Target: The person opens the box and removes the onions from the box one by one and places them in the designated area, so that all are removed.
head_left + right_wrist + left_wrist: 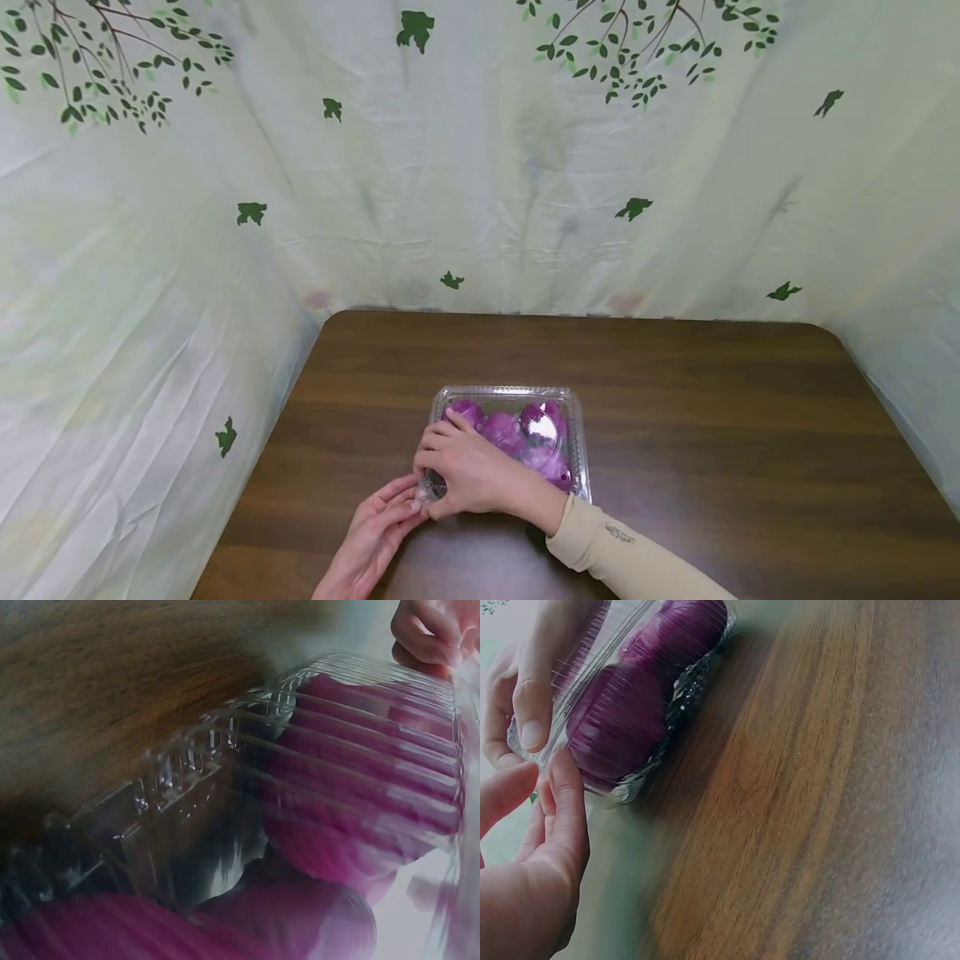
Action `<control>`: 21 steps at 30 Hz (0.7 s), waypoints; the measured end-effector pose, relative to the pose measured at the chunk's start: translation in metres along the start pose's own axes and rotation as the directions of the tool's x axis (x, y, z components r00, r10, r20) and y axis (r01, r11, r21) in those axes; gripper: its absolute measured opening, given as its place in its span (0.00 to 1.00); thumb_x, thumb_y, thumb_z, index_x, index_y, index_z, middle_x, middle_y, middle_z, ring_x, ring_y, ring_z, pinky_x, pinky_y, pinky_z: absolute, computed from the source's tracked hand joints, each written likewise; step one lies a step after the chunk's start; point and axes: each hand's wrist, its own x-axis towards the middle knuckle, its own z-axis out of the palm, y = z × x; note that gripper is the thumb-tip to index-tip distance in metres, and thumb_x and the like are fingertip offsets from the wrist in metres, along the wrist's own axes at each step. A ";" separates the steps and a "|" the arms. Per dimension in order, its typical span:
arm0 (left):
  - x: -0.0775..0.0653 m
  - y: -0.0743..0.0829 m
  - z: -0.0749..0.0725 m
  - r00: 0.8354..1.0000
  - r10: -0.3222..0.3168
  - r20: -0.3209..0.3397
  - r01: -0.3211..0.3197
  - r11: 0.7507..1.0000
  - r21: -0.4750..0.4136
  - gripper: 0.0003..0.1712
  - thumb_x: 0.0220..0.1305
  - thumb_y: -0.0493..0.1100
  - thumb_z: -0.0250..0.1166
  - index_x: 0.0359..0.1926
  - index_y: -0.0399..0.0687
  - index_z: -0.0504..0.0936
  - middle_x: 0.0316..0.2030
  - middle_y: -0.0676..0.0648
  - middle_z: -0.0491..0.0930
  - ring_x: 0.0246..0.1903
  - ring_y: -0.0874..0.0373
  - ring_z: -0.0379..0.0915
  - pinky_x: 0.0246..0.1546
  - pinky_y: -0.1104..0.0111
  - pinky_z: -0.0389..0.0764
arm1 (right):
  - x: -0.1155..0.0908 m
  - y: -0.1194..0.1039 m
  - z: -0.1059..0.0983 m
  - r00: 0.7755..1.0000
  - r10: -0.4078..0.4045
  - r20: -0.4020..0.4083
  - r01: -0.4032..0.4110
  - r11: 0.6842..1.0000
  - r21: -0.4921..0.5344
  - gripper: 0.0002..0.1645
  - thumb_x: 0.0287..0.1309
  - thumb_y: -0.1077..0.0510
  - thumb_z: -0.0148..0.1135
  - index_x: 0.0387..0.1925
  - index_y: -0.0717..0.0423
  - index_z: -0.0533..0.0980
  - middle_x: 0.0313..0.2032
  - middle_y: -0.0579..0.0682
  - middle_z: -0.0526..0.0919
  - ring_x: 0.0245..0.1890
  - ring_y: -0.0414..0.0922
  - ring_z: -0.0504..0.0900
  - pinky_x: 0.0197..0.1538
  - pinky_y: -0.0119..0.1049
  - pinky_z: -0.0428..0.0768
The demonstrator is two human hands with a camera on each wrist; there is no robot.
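Observation:
A clear plastic clamshell box [581, 442] stands on the table, its lid lying over several round purple items [501, 430]. In the left wrist view these purple items [619, 724] look smooth and rounded behind the ribbed plastic. My right hand [480, 473] reaches across the box's left part and grips its left side, the thumb down at the near left corner. At that same corner my left hand [378, 527] pinches the plastic edge between thumb and fingertips. The right wrist view shows the ribbed box wall [360, 742] close up, with the left fingers at its far end.
The brown wooden table [712, 433] has rounded far corners. Pale fabric [480, 167] printed with green leaves and branches hangs behind it and along both sides.

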 end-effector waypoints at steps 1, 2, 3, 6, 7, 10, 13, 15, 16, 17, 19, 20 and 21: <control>0.000 0.000 0.000 1.000 0.007 0.007 -0.007 1.000 -0.002 0.18 0.66 0.23 0.53 0.54 0.38 0.76 0.51 0.43 0.79 0.48 0.56 0.77 0.53 0.65 0.77 | 0.000 0.000 0.000 1.000 0.000 0.007 0.000 1.000 -0.001 0.21 0.41 0.36 0.75 0.34 0.38 0.77 0.41 0.35 0.75 0.57 0.39 0.69 0.72 0.53 0.50; 0.000 -0.001 -0.001 1.000 0.014 0.018 -0.014 1.000 -0.005 0.18 0.66 0.23 0.53 0.53 0.38 0.77 0.51 0.43 0.79 0.48 0.56 0.77 0.53 0.66 0.77 | 0.000 0.000 0.001 1.000 0.001 0.014 -0.001 1.000 -0.001 0.21 0.41 0.36 0.75 0.33 0.38 0.77 0.41 0.35 0.75 0.57 0.39 0.69 0.72 0.53 0.50; 0.000 -0.001 -0.001 0.999 0.021 0.029 -0.021 1.000 -0.007 0.18 0.67 0.23 0.52 0.53 0.39 0.77 0.51 0.44 0.79 0.48 0.57 0.77 0.53 0.66 0.77 | 0.000 0.000 0.001 1.000 0.002 0.018 -0.002 1.000 -0.004 0.22 0.41 0.35 0.75 0.33 0.38 0.77 0.41 0.35 0.75 0.57 0.39 0.69 0.72 0.53 0.49; 0.002 -0.002 -0.002 0.998 0.029 0.054 -0.029 1.000 -0.010 0.18 0.67 0.23 0.51 0.52 0.39 0.78 0.50 0.44 0.79 0.47 0.57 0.77 0.53 0.66 0.77 | 0.000 0.000 0.001 1.000 0.005 0.021 -0.005 1.000 -0.004 0.21 0.40 0.35 0.76 0.34 0.38 0.79 0.41 0.35 0.76 0.57 0.39 0.69 0.72 0.54 0.50; 0.002 -0.002 -0.002 0.998 0.029 0.058 -0.029 1.000 -0.005 0.18 0.67 0.23 0.52 0.52 0.39 0.78 0.50 0.44 0.79 0.46 0.58 0.77 0.53 0.66 0.77 | 0.000 0.000 0.000 1.000 0.005 0.021 -0.005 1.000 -0.002 0.21 0.40 0.36 0.76 0.34 0.38 0.79 0.41 0.35 0.76 0.56 0.39 0.69 0.72 0.54 0.50; 0.003 -0.002 -0.001 0.998 0.023 0.061 -0.024 1.000 0.012 0.17 0.67 0.23 0.52 0.52 0.39 0.78 0.49 0.45 0.79 0.46 0.57 0.77 0.53 0.65 0.77 | 0.000 0.000 0.000 1.000 0.006 0.022 -0.007 1.000 0.015 0.19 0.40 0.38 0.76 0.34 0.37 0.81 0.40 0.34 0.75 0.55 0.39 0.69 0.72 0.54 0.50; 0.003 -0.001 -0.001 0.998 0.010 0.060 -0.012 1.000 0.021 0.18 0.66 0.23 0.53 0.52 0.39 0.77 0.48 0.44 0.80 0.46 0.57 0.76 0.54 0.65 0.76 | 0.002 0.001 0.001 1.000 0.000 0.027 -0.001 0.999 0.034 0.18 0.40 0.39 0.76 0.34 0.36 0.81 0.38 0.33 0.74 0.53 0.38 0.68 0.72 0.54 0.49; 0.002 -0.001 -0.001 0.999 -0.001 0.052 0.000 1.000 0.017 0.18 0.65 0.22 0.53 0.52 0.38 0.77 0.47 0.44 0.80 0.46 0.57 0.76 0.54 0.64 0.76 | 0.002 0.001 0.001 1.000 -0.006 0.030 0.005 0.999 0.039 0.16 0.40 0.39 0.76 0.32 0.35 0.81 0.36 0.32 0.72 0.52 0.37 0.68 0.72 0.55 0.50; 0.002 0.000 -0.001 0.999 -0.007 0.044 0.007 1.000 0.015 0.19 0.64 0.22 0.53 0.52 0.39 0.77 0.47 0.44 0.80 0.46 0.57 0.76 0.54 0.65 0.76 | 0.003 0.001 0.001 1.000 -0.011 0.028 0.010 0.999 0.040 0.15 0.40 0.39 0.76 0.30 0.35 0.81 0.35 0.32 0.72 0.52 0.37 0.68 0.71 0.56 0.50; 0.002 0.000 -0.001 0.999 -0.010 0.036 0.009 1.000 0.014 0.18 0.64 0.22 0.54 0.51 0.39 0.76 0.46 0.45 0.80 0.46 0.57 0.76 0.54 0.65 0.77 | 0.003 0.001 0.001 1.000 -0.015 0.026 0.014 0.999 0.043 0.14 0.41 0.39 0.75 0.28 0.35 0.80 0.34 0.32 0.71 0.51 0.37 0.68 0.71 0.57 0.51; 0.002 0.000 -0.001 1.000 -0.010 0.023 0.010 1.000 0.013 0.18 0.63 0.21 0.54 0.51 0.39 0.76 0.46 0.45 0.79 0.46 0.57 0.75 0.53 0.65 0.77 | 0.004 0.000 0.002 0.999 -0.023 0.024 0.022 0.999 0.047 0.12 0.41 0.40 0.75 0.25 0.35 0.79 0.33 0.32 0.70 0.50 0.37 0.68 0.70 0.59 0.51; 0.003 -0.001 -0.001 1.000 -0.011 0.023 0.011 1.000 0.013 0.18 0.63 0.21 0.54 0.51 0.39 0.76 0.46 0.45 0.79 0.46 0.57 0.75 0.53 0.65 0.77 | 0.004 0.000 0.002 0.999 -0.025 0.024 0.024 0.998 0.051 0.12 0.42 0.40 0.75 0.23 0.34 0.78 0.33 0.32 0.69 0.50 0.37 0.68 0.70 0.60 0.51; 0.003 -0.001 -0.001 1.000 -0.011 0.025 0.011 1.000 0.013 0.19 0.63 0.21 0.54 0.51 0.39 0.76 0.46 0.45 0.79 0.47 0.57 0.75 0.53 0.65 0.77 | 0.004 0.000 0.002 0.999 -0.027 0.024 0.026 0.998 0.056 0.12 0.43 0.41 0.74 0.22 0.34 0.78 0.32 0.31 0.69 0.49 0.36 0.67 0.70 0.60 0.50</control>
